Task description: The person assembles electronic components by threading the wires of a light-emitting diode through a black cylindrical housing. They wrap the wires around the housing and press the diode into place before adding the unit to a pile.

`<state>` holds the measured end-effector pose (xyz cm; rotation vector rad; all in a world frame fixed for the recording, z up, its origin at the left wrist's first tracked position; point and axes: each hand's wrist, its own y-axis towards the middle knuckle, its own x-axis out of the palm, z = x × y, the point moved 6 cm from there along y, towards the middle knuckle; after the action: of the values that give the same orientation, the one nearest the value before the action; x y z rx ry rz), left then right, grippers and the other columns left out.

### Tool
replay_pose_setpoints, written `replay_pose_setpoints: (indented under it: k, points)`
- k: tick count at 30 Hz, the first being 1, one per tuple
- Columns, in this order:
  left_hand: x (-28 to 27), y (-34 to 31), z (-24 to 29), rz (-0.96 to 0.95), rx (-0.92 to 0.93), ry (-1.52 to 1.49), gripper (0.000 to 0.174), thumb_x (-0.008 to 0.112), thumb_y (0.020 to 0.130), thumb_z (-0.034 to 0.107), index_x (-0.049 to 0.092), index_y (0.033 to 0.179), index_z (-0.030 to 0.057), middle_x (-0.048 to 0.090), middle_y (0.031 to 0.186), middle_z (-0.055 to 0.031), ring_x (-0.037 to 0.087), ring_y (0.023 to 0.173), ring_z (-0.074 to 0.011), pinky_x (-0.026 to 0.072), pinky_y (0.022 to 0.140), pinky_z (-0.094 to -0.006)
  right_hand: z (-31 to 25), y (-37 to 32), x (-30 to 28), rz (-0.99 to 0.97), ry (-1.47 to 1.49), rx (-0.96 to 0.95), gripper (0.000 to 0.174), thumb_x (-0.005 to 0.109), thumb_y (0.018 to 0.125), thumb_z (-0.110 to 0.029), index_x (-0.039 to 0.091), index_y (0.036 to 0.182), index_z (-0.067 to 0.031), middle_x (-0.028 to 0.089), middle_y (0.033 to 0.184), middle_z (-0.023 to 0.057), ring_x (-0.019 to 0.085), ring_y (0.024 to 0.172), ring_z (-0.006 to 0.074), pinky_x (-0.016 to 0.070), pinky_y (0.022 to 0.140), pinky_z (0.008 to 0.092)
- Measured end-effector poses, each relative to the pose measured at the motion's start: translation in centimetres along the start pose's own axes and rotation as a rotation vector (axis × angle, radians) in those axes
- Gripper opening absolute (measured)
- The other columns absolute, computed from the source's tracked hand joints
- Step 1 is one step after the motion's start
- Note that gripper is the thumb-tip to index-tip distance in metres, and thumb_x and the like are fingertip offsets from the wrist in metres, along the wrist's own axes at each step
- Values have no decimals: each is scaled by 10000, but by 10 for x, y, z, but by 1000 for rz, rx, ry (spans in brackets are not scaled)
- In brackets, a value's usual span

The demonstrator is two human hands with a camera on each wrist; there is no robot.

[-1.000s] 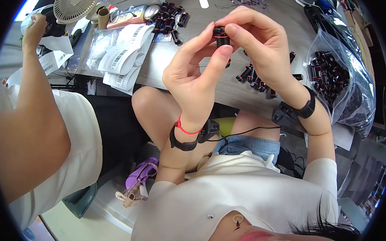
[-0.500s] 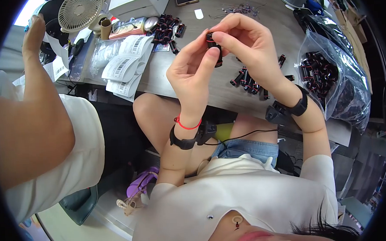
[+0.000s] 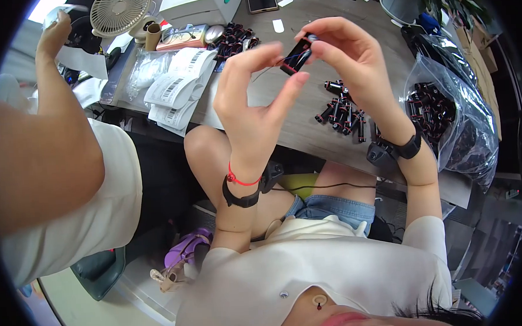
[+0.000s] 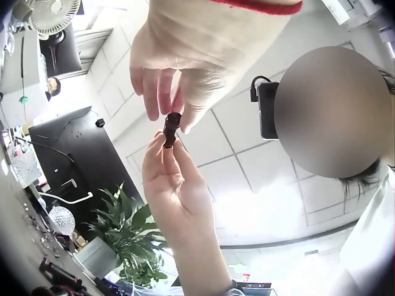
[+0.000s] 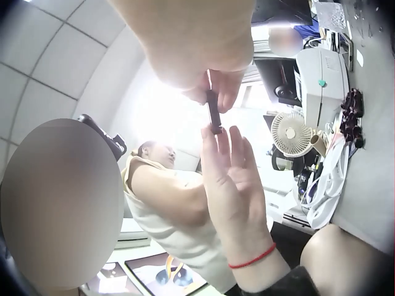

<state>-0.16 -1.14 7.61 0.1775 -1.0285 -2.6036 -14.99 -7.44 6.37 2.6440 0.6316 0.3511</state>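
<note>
- Behind the raised hands, the grey-brown counter (image 3: 324,9) spreads wide.
- A clear plastic bag (image 3: 476,148), filled with black pieces, sits at its right edge.
- Printed paper labels (image 3: 179,79) lie folded over on the left side.
- The right hand (image 3: 361,59) pinches one end of a black tube (image 3: 294,62) between thumb and fingertips.
- The left hand (image 3: 252,99) has thumb and forefinger spread wide near the other end; contact I cannot tell.
- Loose tubes (image 3: 343,110) lie heaped near the right wrist.
- The pinched tube tilts in mid-air between both hands.
</note>
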Motion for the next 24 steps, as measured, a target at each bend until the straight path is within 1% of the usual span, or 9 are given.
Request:
replay_pose_setpoints:
  k: [1, 3, 5, 8, 9, 12, 17, 20, 24]
  points:
    - [-3, 1, 3, -49, 34, 66, 293, 744, 710, -31, 648, 985, 2, 635, 918, -80, 594, 835, -142, 470, 748, -239, -1, 1, -1, -4, -3, -2, 235, 595, 862, -7, 572, 1095, 13, 615, 1033, 81, 586, 980, 134, 475, 841, 265]
    - [-7, 2, 7, -148, 99, 197, 267, 754, 698, -21, 656, 944, 17, 622, 903, -71, 569, 803, -134, 451, 718, -238, -8, -1, 3, -26, -27, -91, 248, 592, 858, 12, 569, 1105, 22, 600, 1080, 105, 577, 1018, 157, 471, 868, 276]
    - [-9, 2, 10, -137, 111, 219, 257, 751, 700, -21, 659, 936, 21, 617, 878, -64, 557, 774, -128, 445, 702, -236, -11, -1, 3, -39, -38, -129, 254, 590, 856, 21, 567, 1109, 27, 593, 1103, 117, 573, 1037, 168, 469, 881, 282]
    - [-11, 3, 13, -118, 135, 267, 238, 745, 702, -23, 664, 920, 30, 607, 830, -49, 534, 716, -115, 433, 670, -232, -22, -2, 8, -103, -146, -282, 263, 600, 835, 60, 570, 1095, 38, 579, 1111, 141, 566, 1061, 206, 468, 912, 310]
    - [-11, 3, 13, -124, 138, 277, 230, 743, 704, -21, 664, 915, 31, 602, 811, -43, 527, 701, -110, 427, 655, -229, -23, -2, 8, -104, -144, -280, 263, 600, 835, 60, 570, 1095, 38, 579, 1111, 141, 566, 1061, 206, 468, 912, 310]
    - [-9, 2, 13, -135, 142, 295, 214, 738, 709, -17, 664, 904, 32, 592, 772, -32, 513, 672, -100, 414, 627, -224, -32, -6, 14, -125, -328, -387, 270, 610, 812, 92, 577, 1076, 44, 570, 1113, 155, 566, 1066, 226, 469, 927, 327]
    - [-8, 0, 12, -145, 173, 332, 196, 738, 712, 0, 665, 890, 37, 566, 726, -16, 499, 643, -88, 390, 591, -218, -29, -7, 17, -100, -352, -349, 270, 617, 802, 101, 584, 1065, 46, 571, 1103, 154, 567, 1067, 235, 472, 932, 333]
    - [-8, 1, 12, -143, 152, 307, 192, 746, 709, 11, 665, 881, 38, 556, 722, -13, 491, 637, -85, 379, 579, -218, -30, -6, 17, -58, -341, -379, 274, 640, 783, 91, 624, 1048, 22, 604, 1064, 109, 602, 986, 171, 513, 855, 278]
    - [-10, 3, 13, -115, 97, 249, 161, 732, 683, 3, 674, 815, 73, 574, 702, -6, 503, 603, -127, 392, 543, -258, -31, -5, 18, -52, -372, -399, 270, 647, 783, 78, 627, 1046, 20, 605, 1064, 112, 605, 984, 170, 519, 840, 273]
